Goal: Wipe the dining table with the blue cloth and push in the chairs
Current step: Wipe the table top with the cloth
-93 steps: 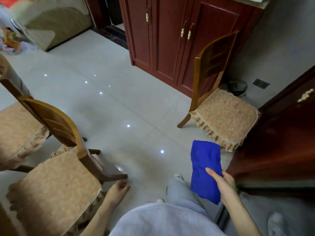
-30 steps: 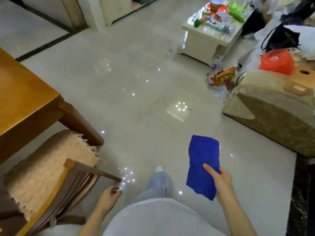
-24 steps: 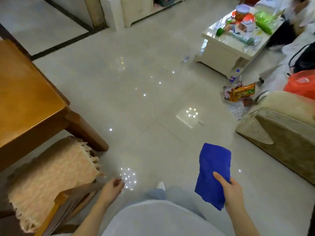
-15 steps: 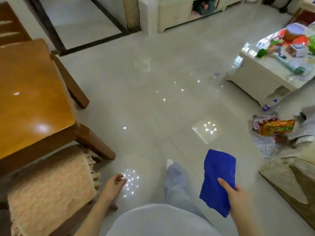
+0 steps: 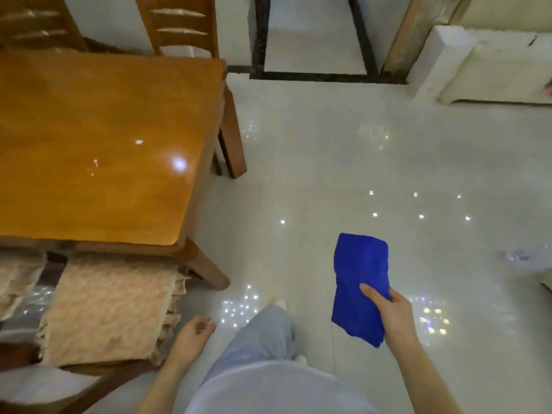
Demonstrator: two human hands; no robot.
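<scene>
My right hand grips a folded blue cloth out over the tiled floor, to the right of the table. The wooden dining table fills the left of the view, its glossy top bare. A chair with a fringed beige cushion is tucked partly under the table's near edge, and a second cushion shows at the far left. Two wooden chair backs stand at the table's far side. My left hand hangs with loosely curled fingers beside the near chair and holds nothing.
Shiny pale floor tiles spread to the right of the table. A doorway with a dark threshold lies ahead, and a white low cabinet stands at the upper right. My grey-trousered leg steps forward between my hands.
The view has swung left, from the cabinets and the sofa area to the dining table, which now fills the left. My right hand has kept hold of the cloth throughout.
</scene>
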